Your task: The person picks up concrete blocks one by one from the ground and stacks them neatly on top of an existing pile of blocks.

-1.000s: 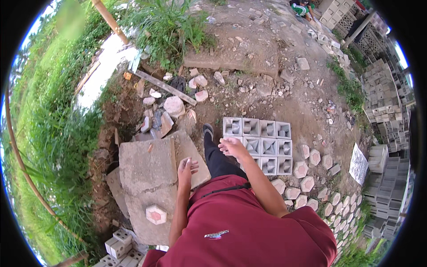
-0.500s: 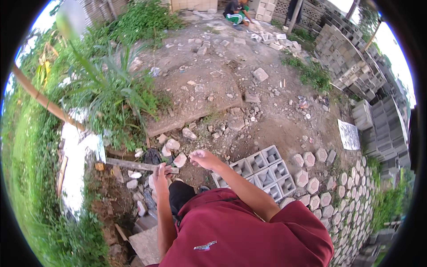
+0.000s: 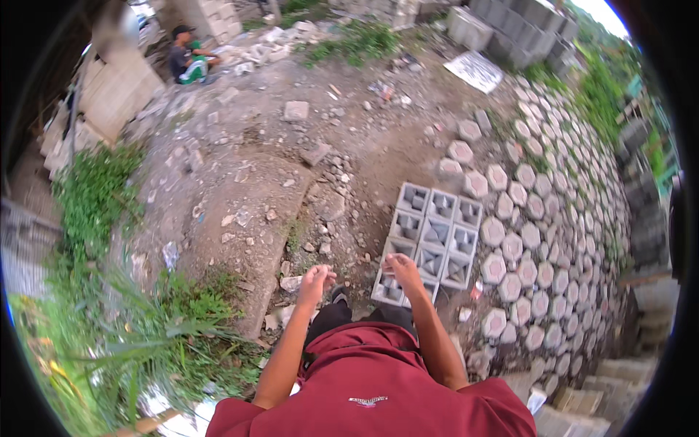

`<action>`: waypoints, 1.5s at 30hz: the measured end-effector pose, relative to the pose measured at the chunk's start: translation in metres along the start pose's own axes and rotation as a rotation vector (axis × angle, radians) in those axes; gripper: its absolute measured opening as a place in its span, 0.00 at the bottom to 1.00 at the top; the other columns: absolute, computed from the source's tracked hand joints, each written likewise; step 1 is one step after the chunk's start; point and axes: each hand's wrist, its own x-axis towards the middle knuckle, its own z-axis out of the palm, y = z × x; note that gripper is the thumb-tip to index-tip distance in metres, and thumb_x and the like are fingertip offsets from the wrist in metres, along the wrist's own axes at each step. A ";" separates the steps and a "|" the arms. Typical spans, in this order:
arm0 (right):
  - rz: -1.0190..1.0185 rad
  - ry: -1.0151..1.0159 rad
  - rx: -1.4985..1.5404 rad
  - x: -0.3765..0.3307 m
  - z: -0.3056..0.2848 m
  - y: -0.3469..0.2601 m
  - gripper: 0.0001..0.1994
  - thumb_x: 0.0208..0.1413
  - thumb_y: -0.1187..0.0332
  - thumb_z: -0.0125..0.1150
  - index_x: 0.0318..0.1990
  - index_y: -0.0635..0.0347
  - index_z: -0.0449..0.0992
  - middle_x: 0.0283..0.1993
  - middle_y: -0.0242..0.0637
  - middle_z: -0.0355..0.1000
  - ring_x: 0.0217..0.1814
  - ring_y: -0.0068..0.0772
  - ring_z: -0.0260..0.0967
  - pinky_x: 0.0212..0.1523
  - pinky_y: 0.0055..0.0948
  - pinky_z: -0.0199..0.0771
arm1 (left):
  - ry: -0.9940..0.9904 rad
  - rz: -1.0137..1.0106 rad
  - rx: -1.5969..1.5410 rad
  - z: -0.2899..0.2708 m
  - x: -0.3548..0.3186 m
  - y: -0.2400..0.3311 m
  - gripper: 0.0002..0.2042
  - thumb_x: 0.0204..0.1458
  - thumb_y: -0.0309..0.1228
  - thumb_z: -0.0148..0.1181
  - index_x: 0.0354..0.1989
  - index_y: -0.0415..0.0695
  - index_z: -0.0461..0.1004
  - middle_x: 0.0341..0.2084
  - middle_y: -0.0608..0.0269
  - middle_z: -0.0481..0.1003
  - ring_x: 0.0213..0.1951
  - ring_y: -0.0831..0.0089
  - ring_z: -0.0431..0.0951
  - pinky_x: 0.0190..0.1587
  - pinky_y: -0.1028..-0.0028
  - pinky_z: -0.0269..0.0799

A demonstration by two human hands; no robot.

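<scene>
My left hand [image 3: 316, 281] hovers in front of my body with its fingers loosely curled and apart, nothing seen in it. To its right my right hand [image 3: 402, 271] is held out, fingers part spread and also holding nothing visible. It overlaps the near left part of a group of grey concrete vent blocks [image 3: 439, 230], set side by side on the dirt with their square cells facing up. Whether the hand touches the blocks or is only above them, I cannot tell. My left hand is nearest to loose stones [image 3: 290, 283] beside a raised slab edge.
Hexagonal pavers [image 3: 526, 274] cover the ground at right. A raised earth-covered slab [image 3: 233, 211] lies left, bordered by plants [image 3: 182, 313]. A white sheet [image 3: 474, 71] and stacked concrete blocks [image 3: 513, 33] stand far right. Another person [image 3: 191, 57] squats far left near rubble.
The view has turned to the right. My left hand has come away from the end of the wooden board, which is out of sight now. My right hand is now over the vent blocks.
</scene>
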 end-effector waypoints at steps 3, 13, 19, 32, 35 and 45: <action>-0.020 0.231 0.060 -0.010 -0.025 0.017 0.17 0.59 0.56 0.55 0.39 0.65 0.72 0.32 0.34 0.73 0.32 0.22 0.70 0.34 0.22 0.69 | -0.067 -0.070 0.097 -0.001 0.048 0.006 0.13 0.59 0.40 0.47 0.43 0.43 0.70 0.33 0.63 0.77 0.32 0.78 0.76 0.34 0.78 0.69; 0.248 0.599 0.049 -0.028 -0.067 0.166 0.16 0.57 0.60 0.57 0.38 0.68 0.73 0.30 0.36 0.74 0.30 0.22 0.70 0.32 0.23 0.72 | -0.390 -0.488 0.334 0.036 0.091 -0.126 0.15 0.59 0.39 0.45 0.45 0.42 0.69 0.36 0.59 0.76 0.36 0.73 0.76 0.39 0.74 0.71; 0.416 0.542 -0.201 0.030 -0.114 0.358 0.17 0.54 0.56 0.57 0.35 0.66 0.74 0.29 0.45 0.75 0.30 0.38 0.74 0.34 0.33 0.72 | -0.537 -0.642 0.499 0.085 0.144 -0.299 0.14 0.58 0.40 0.47 0.42 0.42 0.70 0.34 0.61 0.76 0.33 0.76 0.75 0.35 0.76 0.70; 0.450 0.416 -0.083 0.269 -0.211 0.632 0.25 0.54 0.51 0.54 0.41 0.71 0.74 0.38 0.58 0.73 0.40 0.54 0.73 0.43 0.41 0.73 | -0.587 -0.225 0.977 0.139 0.346 -0.634 0.20 0.53 0.43 0.50 0.40 0.36 0.73 0.34 0.43 0.76 0.42 0.47 0.75 0.45 0.60 0.69; 0.602 0.549 0.662 0.312 -0.170 0.638 0.29 0.58 0.50 0.48 0.54 0.69 0.65 0.49 0.58 0.68 0.49 0.52 0.69 0.50 0.43 0.68 | -0.531 -0.357 0.978 0.114 0.367 -0.646 0.19 0.53 0.42 0.51 0.40 0.35 0.73 0.31 0.47 0.77 0.37 0.54 0.78 0.41 0.63 0.71; 0.664 1.310 1.300 0.366 -0.115 0.632 0.36 0.57 0.48 0.47 0.64 0.67 0.50 0.68 0.47 0.48 0.68 0.44 0.49 0.66 0.43 0.48 | -0.473 -0.485 0.735 0.068 0.382 -0.642 0.16 0.56 0.36 0.50 0.41 0.33 0.71 0.29 0.53 0.78 0.27 0.72 0.77 0.33 0.74 0.72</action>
